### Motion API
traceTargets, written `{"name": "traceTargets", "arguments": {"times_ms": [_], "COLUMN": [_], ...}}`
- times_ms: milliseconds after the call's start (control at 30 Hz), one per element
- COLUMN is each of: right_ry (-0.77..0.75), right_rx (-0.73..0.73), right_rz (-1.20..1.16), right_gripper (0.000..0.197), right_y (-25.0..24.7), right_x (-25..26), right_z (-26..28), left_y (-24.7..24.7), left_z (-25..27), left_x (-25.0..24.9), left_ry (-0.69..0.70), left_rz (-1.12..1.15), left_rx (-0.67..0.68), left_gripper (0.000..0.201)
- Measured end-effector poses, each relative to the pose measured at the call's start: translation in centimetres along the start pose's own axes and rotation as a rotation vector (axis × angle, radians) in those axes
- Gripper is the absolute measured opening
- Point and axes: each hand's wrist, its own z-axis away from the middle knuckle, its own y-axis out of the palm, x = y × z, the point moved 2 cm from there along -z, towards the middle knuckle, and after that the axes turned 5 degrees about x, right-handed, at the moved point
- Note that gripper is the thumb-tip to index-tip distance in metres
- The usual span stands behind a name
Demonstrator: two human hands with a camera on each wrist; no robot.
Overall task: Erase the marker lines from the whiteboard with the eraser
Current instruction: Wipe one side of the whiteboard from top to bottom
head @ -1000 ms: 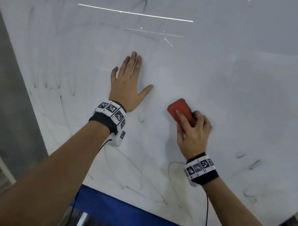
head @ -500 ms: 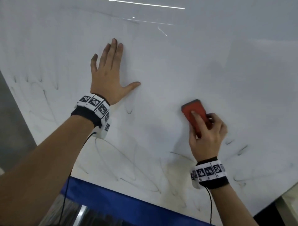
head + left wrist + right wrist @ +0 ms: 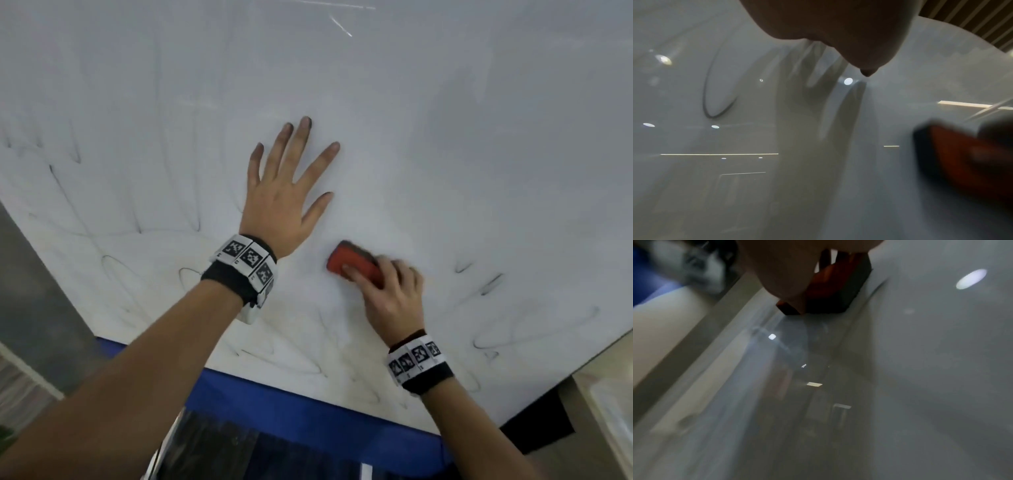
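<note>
1. From the head view, we see the whiteboard point(image 3: 445, 137) lying under both hands, with thin dark marker lines point(image 3: 191, 212) looping along its near and left parts and more strokes off to the right. Our left hand point(image 3: 284, 202) lies flat on the board, fingers straight and spread, holding nothing. Our right hand point(image 3: 390, 298) has its fingers curled over the red eraser point(image 3: 352, 263), which sits against the board just right of the left wrist. A blue strip point(image 3: 308, 407) runs along the board's near edge.
2. From the left wrist, we see the palm point(image 3: 838, 24) above the board, one oval marker loop point(image 3: 715, 91) to the left, and the eraser point(image 3: 962, 162) blurred at right.
3. From the right wrist, we see the fingers point(image 3: 789, 272) wrapped over the eraser point(image 3: 830, 293), its dark pad down on the board.
</note>
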Motion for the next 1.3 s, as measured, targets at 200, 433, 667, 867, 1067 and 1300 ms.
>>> {"name": "traceTargets", "arguments": {"times_ms": [200, 433, 667, 867, 1067, 1300], "right_ry": [0.454, -0.179, 0.189, 0.637, -0.096, 0.431], "right_rx": [-0.318, 0.252, -0.152, -0.447, 0.279, -0.197], "right_rz": [-0.085, -0.112, -0.059, -0.16, -0.117, -0.141], "right_gripper": [0.036, 0.059, 0.041, 0.044, 0.057, 0.024], "right_y": [-4.0, 3.8, -4.9, -5.3, 1.3, -7.7], "right_x": [-5.9, 2.5, -6.9, -9.4, -2.2, -13.3], "right_z": [-1.8, 7.7, -0.5, 0.4, 10.3, 4.0], "left_y": [1.0, 1.4, 1.5, 1.2, 2.0, 3.3], "left_z": [-0.1, 0.1, 0.5, 0.3, 0.2, 0.3], "left_x": [-1.8, -2.7, -2.1, -5.0, -10.4, -9.8], "left_ry": [-0.113, -0.18, -0.157, -0.262, -0.082, -0.108], "left_rz": [0.082, 0.071, 0.039, 0.131, 0.089, 0.086], "left_rx": [-0.037, -0.044, -0.053, -0.122, -0.033, -0.103], "left_gripper": [0.068, 0.076, 0.074, 0.07, 0.064, 0.067]}}
